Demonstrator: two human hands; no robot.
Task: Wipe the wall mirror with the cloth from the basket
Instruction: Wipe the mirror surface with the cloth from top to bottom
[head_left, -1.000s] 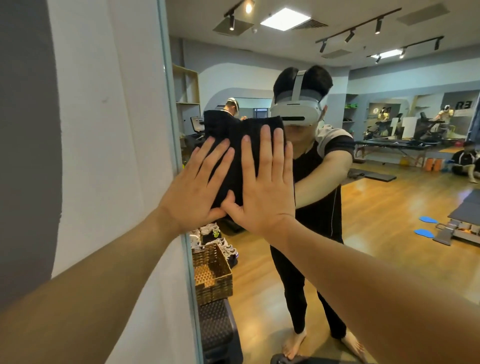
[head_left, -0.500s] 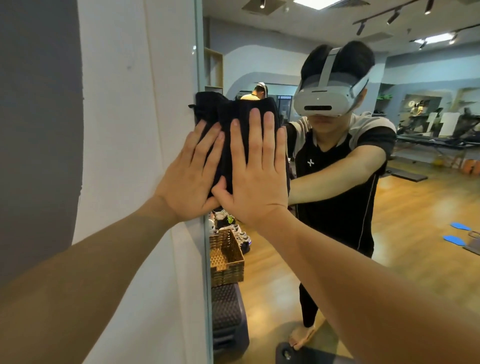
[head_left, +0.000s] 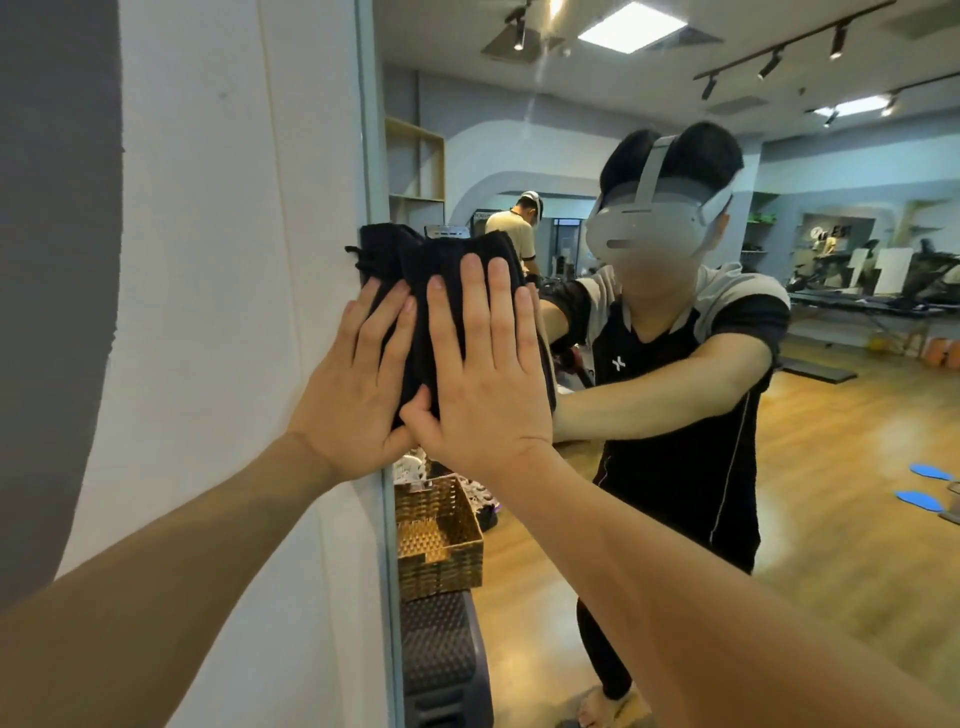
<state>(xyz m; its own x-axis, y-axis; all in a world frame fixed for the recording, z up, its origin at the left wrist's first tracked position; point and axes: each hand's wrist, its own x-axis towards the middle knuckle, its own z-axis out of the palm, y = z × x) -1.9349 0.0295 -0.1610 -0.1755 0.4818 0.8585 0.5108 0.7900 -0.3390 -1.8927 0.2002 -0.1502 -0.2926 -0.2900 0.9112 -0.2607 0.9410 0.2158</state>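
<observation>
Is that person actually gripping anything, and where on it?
No grip. Both the left hand and right hand lie flat with straight fingers, pressing the lower half of a black cloth against the mirror.

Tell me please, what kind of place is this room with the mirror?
Probably a gym or fitness studio. The big wall mirror reflects a wide wooden floor, what look like exercise machines along the far wall, and a long padded bench.
</observation>
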